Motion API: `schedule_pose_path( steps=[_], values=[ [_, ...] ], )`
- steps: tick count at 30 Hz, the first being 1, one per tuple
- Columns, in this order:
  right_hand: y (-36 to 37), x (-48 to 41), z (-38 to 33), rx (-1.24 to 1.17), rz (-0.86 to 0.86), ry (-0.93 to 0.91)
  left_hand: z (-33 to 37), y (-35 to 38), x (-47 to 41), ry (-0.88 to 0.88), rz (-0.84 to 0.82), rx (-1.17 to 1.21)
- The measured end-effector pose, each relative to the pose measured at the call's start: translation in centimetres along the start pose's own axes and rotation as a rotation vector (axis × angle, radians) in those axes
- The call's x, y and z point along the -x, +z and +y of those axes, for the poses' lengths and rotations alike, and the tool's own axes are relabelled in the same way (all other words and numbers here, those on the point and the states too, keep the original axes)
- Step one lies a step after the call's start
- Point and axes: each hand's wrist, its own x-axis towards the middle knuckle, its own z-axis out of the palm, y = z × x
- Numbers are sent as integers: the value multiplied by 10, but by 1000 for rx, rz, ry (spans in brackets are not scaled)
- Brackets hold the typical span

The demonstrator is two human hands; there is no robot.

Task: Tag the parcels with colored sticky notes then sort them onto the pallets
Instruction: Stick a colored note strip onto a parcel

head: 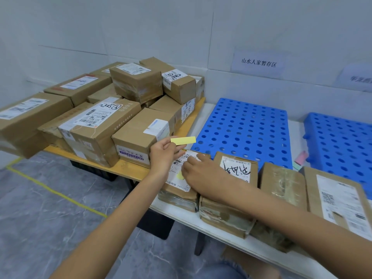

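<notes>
My left hand (164, 156) pinches a yellow sticky note (183, 140) and holds it above the leftmost parcel (177, 195) of a row on the white table. My right hand (203, 176) lies on that parcel's white label, fingers pointing left beside a yellow note (179, 175) stuck there. To the right stand three more brown parcels: one with black handwriting (236, 168), a taped one (282, 184) and one with a long label (340, 196). Behind them lie two blue perforated pallets (243, 127) (342, 141).
A heap of several brown cardboard boxes (96, 109) fills a low wooden-topped table (128, 168) on the left. Pink and green sticky notes (301, 160) lie between the pallets. Paper signs (258, 63) hang on the white wall. Yellow tape (56, 192) marks the grey floor.
</notes>
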Motion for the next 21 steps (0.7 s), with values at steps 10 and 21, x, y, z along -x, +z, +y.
schedule_pose_path(
  steps=[10,21],
  values=[
    [-8,39,43,-837,257,329,12,12,11,2,-81,-3],
    [32,129,136,-1562,532,1058,30,122,35,-15,-451,-16]
  ],
)
